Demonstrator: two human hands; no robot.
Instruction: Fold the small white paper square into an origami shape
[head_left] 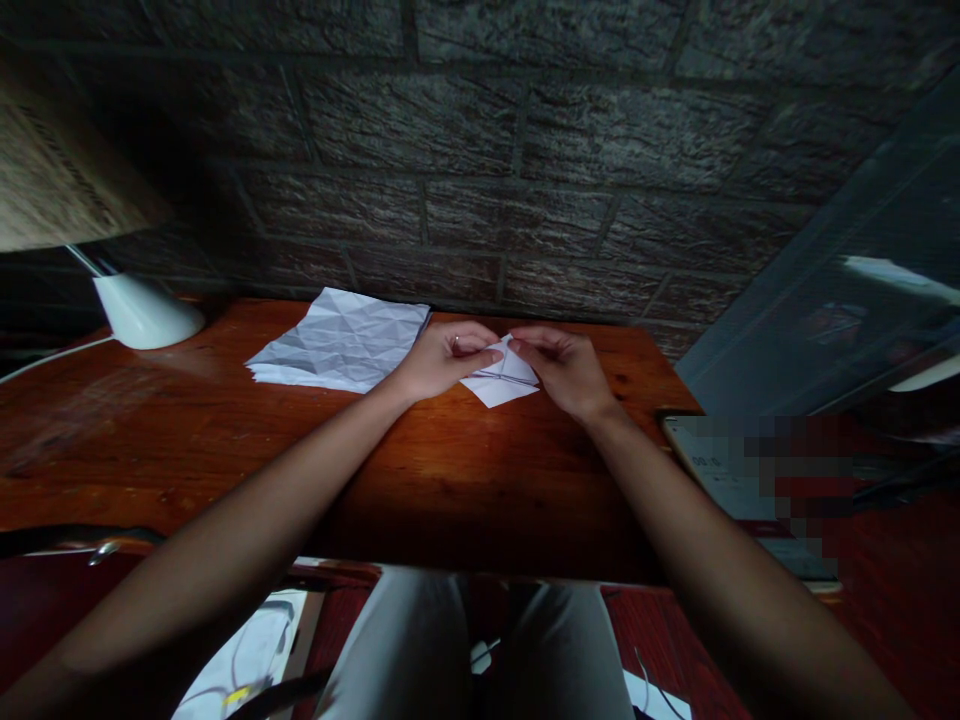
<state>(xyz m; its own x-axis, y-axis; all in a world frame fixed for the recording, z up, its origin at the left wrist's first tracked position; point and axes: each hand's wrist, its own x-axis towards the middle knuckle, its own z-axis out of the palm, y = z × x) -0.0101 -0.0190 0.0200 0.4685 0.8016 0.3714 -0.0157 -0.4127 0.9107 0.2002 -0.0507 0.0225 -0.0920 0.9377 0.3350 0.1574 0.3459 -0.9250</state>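
Observation:
A small folded white paper lies near the far edge of a reddish wooden table. My left hand pinches the paper's left upper edge with curled fingers. My right hand pinches its right upper edge, fingers closed on a fold. Both hands meet over the paper at its top corner. The part under my fingers is hidden.
A stack of creased white paper sheets lies left of my hands. A white lamp base with a cable stands at the far left. A dark brick wall backs the table. A flat device rests at the right edge.

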